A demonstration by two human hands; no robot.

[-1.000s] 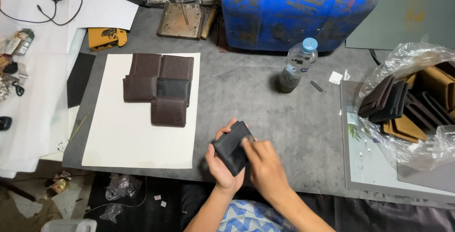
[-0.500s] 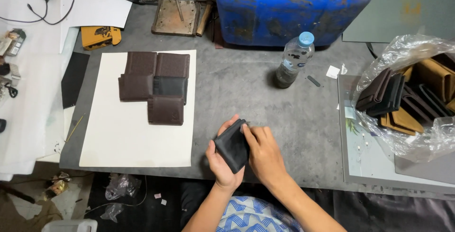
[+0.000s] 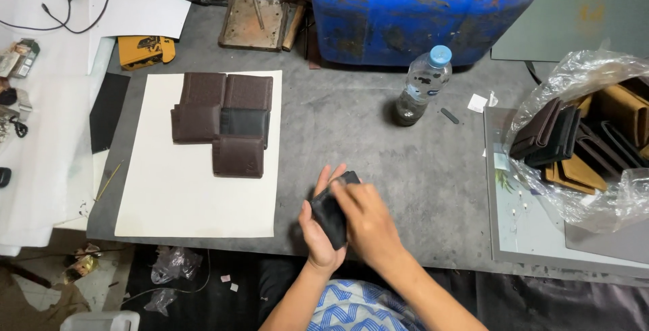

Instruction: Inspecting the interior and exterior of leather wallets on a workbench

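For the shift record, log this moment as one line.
left hand: holds black wallet | right hand: on wallet | mat: five wallets | bottle: upright | bag: more wallets

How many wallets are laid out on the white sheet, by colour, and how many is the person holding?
Brown wallets on the white sheet: 4
Black wallet on the sheet: 1
Black wallet in hand, held between the left hand and right hand: 1
Total: 6
The wallets in the plastic bag overlap too much to count.
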